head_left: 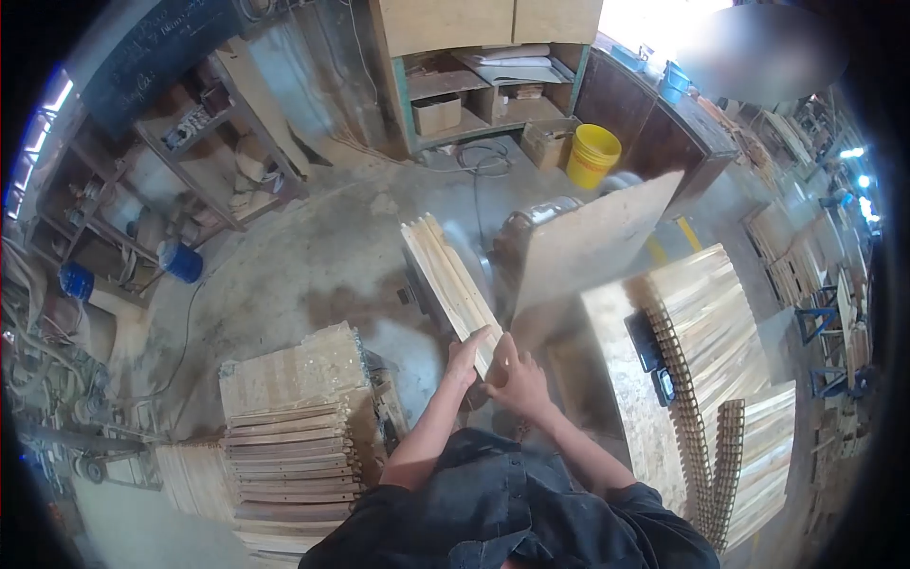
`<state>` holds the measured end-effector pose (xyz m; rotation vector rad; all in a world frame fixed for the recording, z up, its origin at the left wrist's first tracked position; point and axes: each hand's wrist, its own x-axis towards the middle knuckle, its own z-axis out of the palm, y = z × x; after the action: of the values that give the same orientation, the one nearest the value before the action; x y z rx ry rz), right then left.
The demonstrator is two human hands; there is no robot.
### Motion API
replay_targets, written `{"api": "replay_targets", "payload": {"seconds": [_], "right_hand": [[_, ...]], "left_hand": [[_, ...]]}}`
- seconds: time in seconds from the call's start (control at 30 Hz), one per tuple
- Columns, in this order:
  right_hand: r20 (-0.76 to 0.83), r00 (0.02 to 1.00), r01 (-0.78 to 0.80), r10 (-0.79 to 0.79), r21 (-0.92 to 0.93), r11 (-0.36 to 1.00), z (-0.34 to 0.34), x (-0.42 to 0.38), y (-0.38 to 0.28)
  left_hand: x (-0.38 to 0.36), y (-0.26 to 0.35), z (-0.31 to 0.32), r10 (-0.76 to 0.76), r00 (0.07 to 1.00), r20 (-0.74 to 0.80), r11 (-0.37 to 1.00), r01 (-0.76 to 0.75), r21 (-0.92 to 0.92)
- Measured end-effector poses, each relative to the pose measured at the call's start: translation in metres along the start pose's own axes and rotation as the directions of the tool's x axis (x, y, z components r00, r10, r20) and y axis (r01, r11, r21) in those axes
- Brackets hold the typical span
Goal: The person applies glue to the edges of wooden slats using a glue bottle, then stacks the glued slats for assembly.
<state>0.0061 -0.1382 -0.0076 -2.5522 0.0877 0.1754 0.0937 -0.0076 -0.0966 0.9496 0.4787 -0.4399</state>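
Both hands close on the near end of the bundle of wooden slats (447,280): left hand (466,354) beside right hand (517,376); its long axis runs away up-left, over the machine (531,242); slat stacks (294,446) lie left.

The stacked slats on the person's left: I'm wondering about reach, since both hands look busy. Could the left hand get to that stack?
Probably yes. The stack of slats lies close beside the left hand with nothing between, but both hands grip the slat bundle, so the left must let go first.
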Motion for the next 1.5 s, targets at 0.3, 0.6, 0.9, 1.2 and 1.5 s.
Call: {"api": "replay_targets", "payload": {"seconds": [0.3, 0.6, 0.9, 1.2, 1.5], "right_hand": [[0.776, 0.605, -0.678, -0.175, 0.618, 0.397, 0.012, 0.055, 0.080], [0.737, 0.587, -0.663, -0.335, 0.675, 0.324, 0.048, 0.089, 0.085], [0.608, 0.788, -0.418, -0.099, 0.646, 0.639, 0.080, 0.125, 0.086], [0.610, 0.791, -0.441, -0.035, 0.609, 0.660, 0.079, 0.033, 0.118], [0.365, 0.931, -0.297, -0.017, 0.782, 0.547, 0.067, 0.119, 0.055]], "left_hand": [[0.002, -0.016, -0.004, -0.032, 0.992, 0.126, 0.999, 0.032, 0.001], [-0.021, 0.027, 0.037, 0.664, 0.564, 0.491, -0.367, -0.327, 0.871], [0.057, 0.071, 0.042, 0.658, 0.597, 0.459, -0.447, -0.180, 0.876], [0.045, 0.038, 0.037, 0.649, 0.589, 0.482, -0.482, -0.172, 0.859], [0.105, 0.120, 0.050, 0.688, 0.578, 0.439, -0.443, -0.145, 0.885]]}}
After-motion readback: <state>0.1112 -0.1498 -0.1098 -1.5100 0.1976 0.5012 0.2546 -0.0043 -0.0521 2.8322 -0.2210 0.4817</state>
